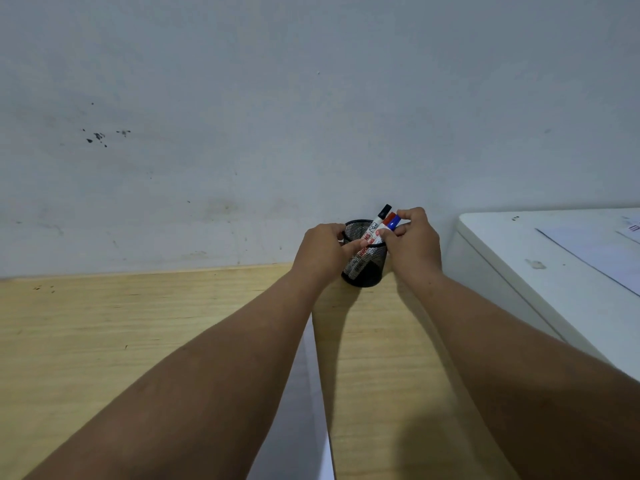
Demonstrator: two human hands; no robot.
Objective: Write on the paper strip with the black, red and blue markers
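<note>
A black mesh pen cup (363, 268) stands on the wooden desk against the wall. Three markers lean out of it: a black-capped marker (383, 213), a red-capped marker (389, 218) and a blue-capped marker (394, 223). My left hand (323, 252) grips the cup's left side. My right hand (414, 242) pinches the markers near the red and blue caps; which one it grips is unclear. The white paper strip (304, 403) lies on the desk between my forearms, partly covered by my left arm.
The light wooden desk (104, 341) meets a scuffed grey wall at the back. A white cabinet or appliance (554, 271) with a paper sheet on top stands at the right, close to my right arm.
</note>
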